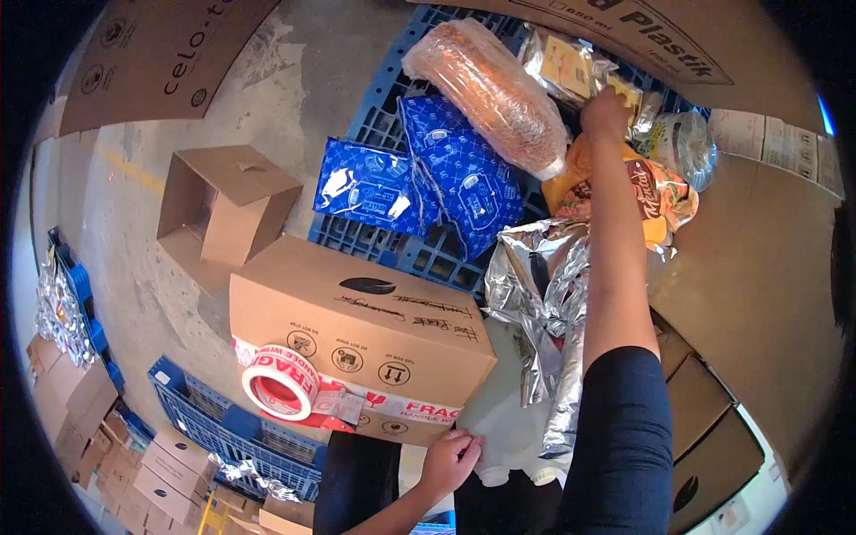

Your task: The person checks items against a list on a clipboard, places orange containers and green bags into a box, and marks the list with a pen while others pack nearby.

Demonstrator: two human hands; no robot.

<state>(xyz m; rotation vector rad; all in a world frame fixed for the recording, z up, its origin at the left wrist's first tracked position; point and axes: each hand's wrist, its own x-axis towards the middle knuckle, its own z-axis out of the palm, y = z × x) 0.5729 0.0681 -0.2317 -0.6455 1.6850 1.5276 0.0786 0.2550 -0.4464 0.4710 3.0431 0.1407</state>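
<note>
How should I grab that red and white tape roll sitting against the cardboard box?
Hook fingers through the open core of the tape roll and pinch its rim, coming from the near side: the hole faces the camera, its back lies against the cardboard box, and the left hand is closest.

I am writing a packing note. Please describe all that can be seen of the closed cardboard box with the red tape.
The cardboard box is brown and closed. Black handling symbols and script mark it, and red-and-white FRAGILE tape runs along its lower edge. A tape roll sits at its lower left corner. The left hand touches its lower right corner.
</note>
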